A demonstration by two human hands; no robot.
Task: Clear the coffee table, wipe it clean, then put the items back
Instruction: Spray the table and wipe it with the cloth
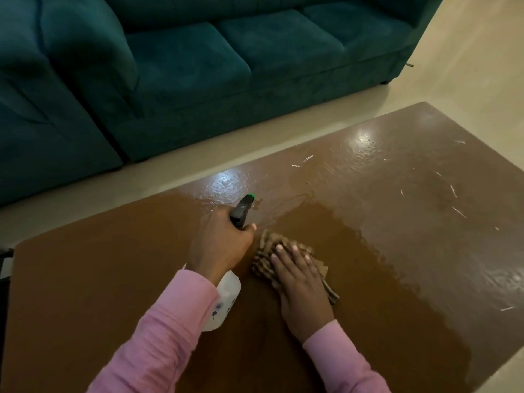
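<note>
Near the middle of the brown coffee table (113, 265), a spray bottle (228, 296) is gripped by the left hand (224, 245), fingers curled round its black trigger head. Just beside it, a checked cloth (266, 243) is pressed flat under the straight fingers of the right hand (300, 279). The far half of the top is seen wet and glossy, pale flecks (453, 191) are scattered toward its right, and a teal sofa (198, 66) is set beyond a strip of beige floor (184, 171).

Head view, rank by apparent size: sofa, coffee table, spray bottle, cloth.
1. coffee table
2. sofa (both cropped by the frame)
3. spray bottle and cloth: look alike, each partly covered, so unranked.
</note>
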